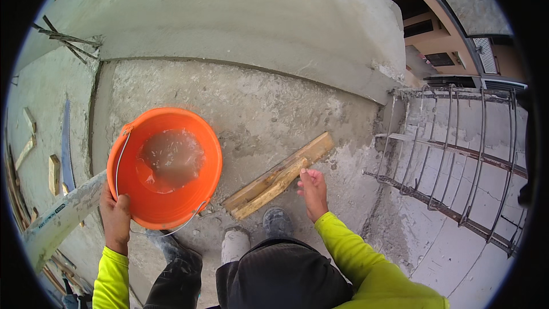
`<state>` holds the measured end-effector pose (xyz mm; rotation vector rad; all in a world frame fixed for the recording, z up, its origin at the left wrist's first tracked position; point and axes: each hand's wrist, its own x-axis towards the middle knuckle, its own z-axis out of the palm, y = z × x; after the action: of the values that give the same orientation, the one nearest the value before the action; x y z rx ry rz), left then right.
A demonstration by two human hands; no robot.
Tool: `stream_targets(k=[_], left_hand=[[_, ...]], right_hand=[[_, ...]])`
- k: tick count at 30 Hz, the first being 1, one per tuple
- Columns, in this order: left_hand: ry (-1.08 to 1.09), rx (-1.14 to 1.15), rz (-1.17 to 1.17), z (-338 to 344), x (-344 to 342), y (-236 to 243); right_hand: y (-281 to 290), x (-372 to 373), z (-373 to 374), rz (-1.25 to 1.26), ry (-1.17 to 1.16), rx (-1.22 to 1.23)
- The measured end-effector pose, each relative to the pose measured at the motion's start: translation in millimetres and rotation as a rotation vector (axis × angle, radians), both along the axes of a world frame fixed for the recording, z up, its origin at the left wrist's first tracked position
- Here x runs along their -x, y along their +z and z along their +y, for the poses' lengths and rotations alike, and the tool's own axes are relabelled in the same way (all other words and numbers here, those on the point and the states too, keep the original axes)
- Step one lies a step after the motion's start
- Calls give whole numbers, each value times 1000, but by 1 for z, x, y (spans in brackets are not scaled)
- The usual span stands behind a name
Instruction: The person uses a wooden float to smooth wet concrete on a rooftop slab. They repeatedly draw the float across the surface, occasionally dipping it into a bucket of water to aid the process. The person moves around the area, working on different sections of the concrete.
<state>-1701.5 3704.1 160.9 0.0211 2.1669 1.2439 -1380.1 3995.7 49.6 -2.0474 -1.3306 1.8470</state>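
Note:
My left hand (pixel 116 217) is closed on the near-left rim of an orange bucket (pixel 209 163), thumb over the edge. Cloudy, greyish-brown water (pixel 171 154) lies in the bottom of the bucket, which tips a little toward me. Its thin wire handle (pixel 118 163) hangs down around the outside. My right hand (pixel 313 191) hovers by the far end of a rough wooden stick (pixel 271 189), fingers curled together. Whether anything sits between those fingertips I cannot make out. Alongside the stick lies a wooden board (pixel 303 154) on the concrete.
A rebar cage (pixel 457 154) juts out at the right. Ahead runs a plastered concrete wall (pixel 251 23). A pale pipe (pixel 63 217) slants in at lower left, near a saw (pixel 67 143) and wood offcuts (pixel 54 174). Rebar ends (pixel 68 40) stick out at upper left.

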Motion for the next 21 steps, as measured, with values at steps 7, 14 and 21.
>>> stream_targets(k=[7,14,21], left_hand=[[-60,86,95,-75,11,-41],[-77,395,-105,-120,12,-65],[-46,218,146,-129,5,-91]], right_hand=[[-42,16,-66,306,-135,408],[-25,-9,13,405,116,-444],[-23,8,148,23,1063,-1063]])
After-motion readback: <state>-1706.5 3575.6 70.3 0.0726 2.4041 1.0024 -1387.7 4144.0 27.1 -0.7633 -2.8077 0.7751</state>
